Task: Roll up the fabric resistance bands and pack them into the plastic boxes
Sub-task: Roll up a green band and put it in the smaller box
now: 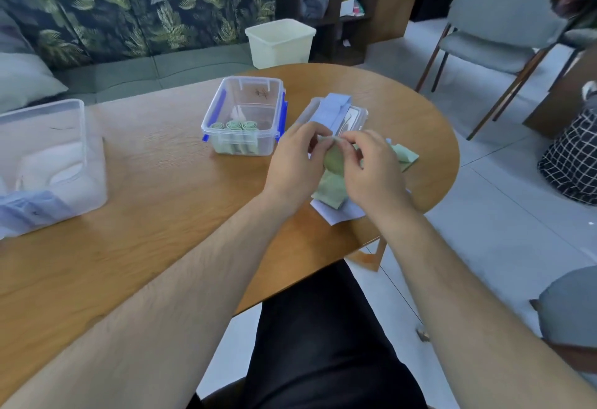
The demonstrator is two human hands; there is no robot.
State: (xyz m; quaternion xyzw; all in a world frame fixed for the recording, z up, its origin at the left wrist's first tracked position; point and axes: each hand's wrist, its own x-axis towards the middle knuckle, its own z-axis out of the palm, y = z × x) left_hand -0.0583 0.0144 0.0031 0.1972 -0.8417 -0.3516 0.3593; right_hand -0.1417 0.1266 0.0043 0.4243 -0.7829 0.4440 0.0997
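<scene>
Where the two hands meet at the middle right of the frame, a partly rolled green band (334, 159) sits between them, lifted just above the table (145, 215). The left hand (292, 163) has its fingers (310, 138) curled in and pinching the top of the roll. The right hand (371, 169) does the same from the other side, its fingers (352, 144) bent round the fabric. Most of the roll is hidden behind the knuckles, so how tightly it is wound is hard to tell.

Under and beyond the hands lies a heap of loose green bands (403, 155), partly covered by the right wrist, resting on something pale whose corner shows near the table's edge. A blue band (332, 111) is draped over a clear lid (357, 114) just above the hands; the lid is mostly hidden.

Left of that, at centre frame, stands an open clear box (269, 103) with blue latches. Three rolled green bands (234, 126) stand on end in a row against its near wall.

At the far left, a large clear bin (48, 118) is cut off by the frame's edge; its contents are blurred, pale and bluish, and cannot be made out.

Beyond the table, in the upper centre, stands a cream tub (281, 42), and at the upper right a grey chair (497, 21).
</scene>
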